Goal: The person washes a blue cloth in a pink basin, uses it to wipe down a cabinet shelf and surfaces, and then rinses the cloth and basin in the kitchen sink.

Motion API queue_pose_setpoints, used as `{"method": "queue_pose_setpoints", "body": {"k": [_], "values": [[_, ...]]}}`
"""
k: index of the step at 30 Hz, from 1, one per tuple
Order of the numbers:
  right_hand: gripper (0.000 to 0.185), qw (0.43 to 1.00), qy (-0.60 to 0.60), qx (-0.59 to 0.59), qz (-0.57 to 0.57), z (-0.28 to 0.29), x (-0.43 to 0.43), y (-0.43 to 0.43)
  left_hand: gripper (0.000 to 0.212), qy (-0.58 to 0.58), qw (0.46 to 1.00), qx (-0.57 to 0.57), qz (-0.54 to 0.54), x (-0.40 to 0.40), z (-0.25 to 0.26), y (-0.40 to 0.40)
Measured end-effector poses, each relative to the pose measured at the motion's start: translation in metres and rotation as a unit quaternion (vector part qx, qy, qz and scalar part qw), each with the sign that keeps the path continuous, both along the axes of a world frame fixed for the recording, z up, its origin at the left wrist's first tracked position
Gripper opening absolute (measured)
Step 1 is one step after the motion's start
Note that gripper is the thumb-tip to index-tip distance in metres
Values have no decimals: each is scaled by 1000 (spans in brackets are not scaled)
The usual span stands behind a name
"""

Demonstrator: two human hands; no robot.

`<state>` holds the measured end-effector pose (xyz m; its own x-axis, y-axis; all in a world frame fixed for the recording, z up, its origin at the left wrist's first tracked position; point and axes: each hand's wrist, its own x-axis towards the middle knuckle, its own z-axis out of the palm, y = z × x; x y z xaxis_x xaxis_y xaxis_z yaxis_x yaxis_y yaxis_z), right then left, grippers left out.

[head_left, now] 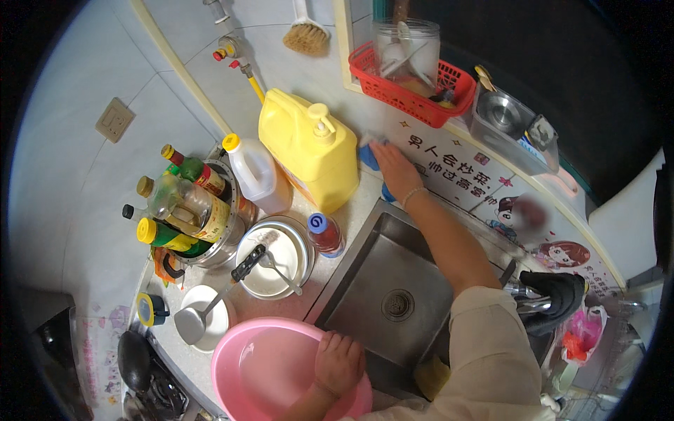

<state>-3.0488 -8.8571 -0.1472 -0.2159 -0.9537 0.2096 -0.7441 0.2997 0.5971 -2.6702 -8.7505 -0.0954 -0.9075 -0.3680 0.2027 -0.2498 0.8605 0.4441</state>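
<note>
My left hand (339, 363) grips the right rim of a pink plastic basin (224, 344), which stands at the counter's front, partly over the sink's edge. It seems to hold some liquid. My right hand (392, 168) reaches over the sink to the back wall, its fingers on a blue cloth (370, 157) at the foot of the tiles. A further bit of blue shows below the palm. The stainless steel sink (368, 294) lies between my arms, its round drain strainer (397, 305) in view. Something yellow-green (433, 376) lies at its near end, partly hidden by my sleeve.
A large yellow jug (316, 158), a white jug (263, 176) and a blue-capped bottle (326, 237) stand left of the sink. Near them are stacked plates with a fork (284, 279), a spatula (190, 323) across a bowl, and bottles in a metal pot (231, 250). A red basket (410, 100) sits on the ledge.
</note>
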Motion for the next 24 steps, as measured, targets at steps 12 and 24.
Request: {"method": "queue_pose_setpoints", "body": {"k": [12,24], "values": [[46,985,-14,-100,-140,56,13,59,6,36,999,3,4,-1,1,4],[43,954,-98,-261,-111,8,-13,86,7,47,999,-6,3,-1,-6,8]]}}
